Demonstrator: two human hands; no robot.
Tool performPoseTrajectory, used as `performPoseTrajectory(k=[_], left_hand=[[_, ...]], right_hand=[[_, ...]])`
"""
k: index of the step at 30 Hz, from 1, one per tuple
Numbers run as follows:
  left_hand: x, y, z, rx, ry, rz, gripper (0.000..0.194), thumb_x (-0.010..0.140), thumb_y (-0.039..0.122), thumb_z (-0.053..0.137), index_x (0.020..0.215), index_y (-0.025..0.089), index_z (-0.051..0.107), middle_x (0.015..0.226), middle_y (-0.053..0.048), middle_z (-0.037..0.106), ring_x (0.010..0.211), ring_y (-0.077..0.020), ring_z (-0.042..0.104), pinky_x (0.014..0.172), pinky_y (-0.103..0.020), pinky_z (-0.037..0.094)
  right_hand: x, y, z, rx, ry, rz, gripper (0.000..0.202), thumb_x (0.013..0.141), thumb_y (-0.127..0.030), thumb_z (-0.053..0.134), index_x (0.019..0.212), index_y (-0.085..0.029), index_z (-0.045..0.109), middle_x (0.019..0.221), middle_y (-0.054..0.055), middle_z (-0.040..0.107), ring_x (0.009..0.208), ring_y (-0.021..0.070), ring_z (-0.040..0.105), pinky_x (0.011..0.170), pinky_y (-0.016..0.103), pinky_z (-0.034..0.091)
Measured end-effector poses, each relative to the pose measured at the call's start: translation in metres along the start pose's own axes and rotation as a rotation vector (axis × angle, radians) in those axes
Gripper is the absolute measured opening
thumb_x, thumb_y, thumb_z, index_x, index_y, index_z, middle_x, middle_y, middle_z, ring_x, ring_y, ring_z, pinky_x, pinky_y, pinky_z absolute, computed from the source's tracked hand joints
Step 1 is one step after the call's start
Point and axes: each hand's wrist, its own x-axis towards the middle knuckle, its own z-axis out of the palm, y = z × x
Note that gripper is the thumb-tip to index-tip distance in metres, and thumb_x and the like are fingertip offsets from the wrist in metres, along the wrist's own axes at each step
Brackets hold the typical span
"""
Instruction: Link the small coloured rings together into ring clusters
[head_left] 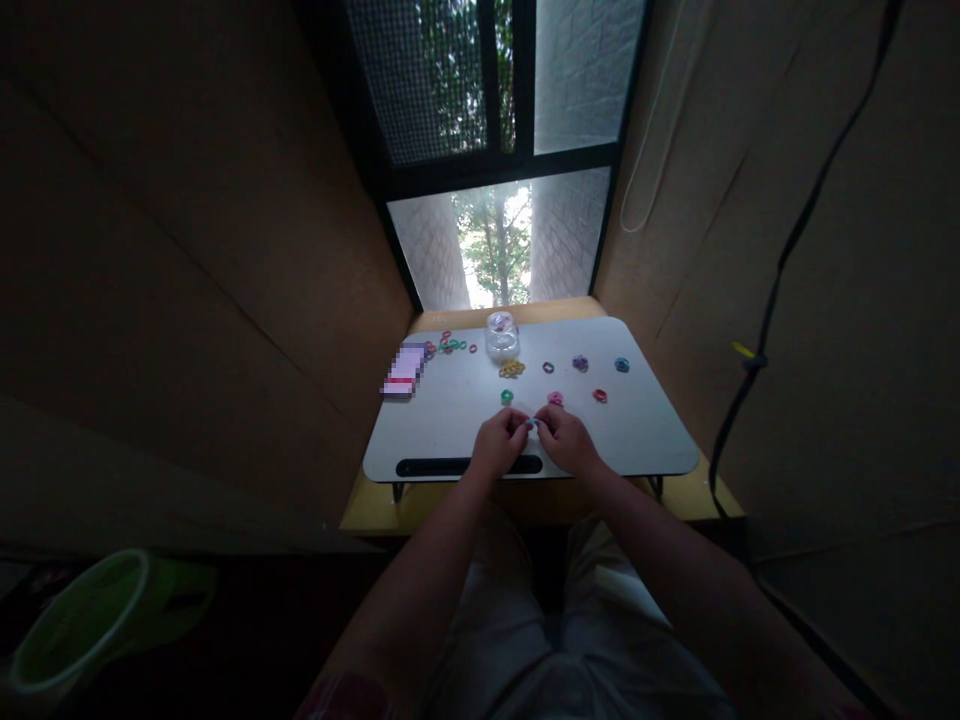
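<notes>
My left hand (499, 441) and my right hand (568, 441) meet above the near part of a white lap table (622, 440). Pinched between both sets of fingertips is a small light blue hair tie (533, 422), mostly covered by the fingers. Just beyond my hands lie a pink bunch of hair ties (555, 398) and a green one (507, 397). Farther back are a yellow pile (511, 369), a dark grey loop (548, 367), a purple bunch (580, 363), a blue bunch (622, 365) and a red bunch (600, 396).
A clear plastic jar (502, 337) stands at the back of the table. Mixed red and green hair ties (452, 346) lie at back left, beside a blurred-out phone-like slab (405, 371). A black slot strip (435, 467) runs along the front edge. A green basket (112, 620) sits low at left.
</notes>
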Motion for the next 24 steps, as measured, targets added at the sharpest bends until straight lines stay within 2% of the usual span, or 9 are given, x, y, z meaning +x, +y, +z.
performPoseTrajectory(k=[7, 15, 19, 24], left_hand=[[0.0011, -0.0054, 0.0034, 0.006, 0.022, -0.011, 0.017, 0.08, 0.031, 0.058, 0.091, 0.019, 0.063, 0.07, 0.002, 0.063, 0.063, -0.0099, 0.056, 0.061, -0.022, 0.041], [-0.0001, -0.0021, 0.0014, 0.038, -0.007, 0.014, 0.011, 0.079, 0.026, 0.057, 0.086, 0.02, 0.063, 0.069, 0.003, 0.062, 0.061, -0.0094, 0.054, 0.06, -0.021, 0.04], [0.0, 0.0003, 0.0007, 0.043, -0.014, 0.013, 0.011, 0.078, 0.024, 0.057, 0.085, 0.019, 0.063, 0.071, 0.002, 0.063, 0.062, -0.0093, 0.055, 0.061, -0.021, 0.04], [-0.0001, 0.0008, 0.0006, 0.048, 0.001, -0.004, 0.012, 0.078, 0.026, 0.057, 0.086, 0.019, 0.063, 0.069, 0.002, 0.062, 0.06, -0.0093, 0.054, 0.059, -0.021, 0.039]], right_hand=[[0.0017, 0.0053, 0.0015, 0.021, 0.018, -0.091, 0.012, 0.078, -0.016, 0.049, 0.078, -0.019, 0.06, 0.075, 0.002, 0.061, 0.07, 0.0143, 0.053, 0.068, 0.025, 0.04], [0.0022, 0.0095, 0.0019, 0.05, 0.042, -0.177, 0.02, 0.07, -0.006, 0.045, 0.076, -0.019, 0.059, 0.075, 0.002, 0.055, 0.076, 0.0164, 0.052, 0.077, 0.029, 0.042], [0.0028, 0.0074, 0.0007, 0.038, 0.043, -0.184, 0.018, 0.069, -0.006, 0.045, 0.073, -0.019, 0.057, 0.073, 0.002, 0.053, 0.073, 0.016, 0.051, 0.072, 0.028, 0.042], [0.0001, 0.0041, 0.0008, 0.037, 0.04, -0.065, 0.015, 0.07, -0.01, 0.047, 0.079, -0.019, 0.055, 0.068, -0.002, 0.052, 0.057, 0.0111, 0.047, 0.06, 0.024, 0.039]])
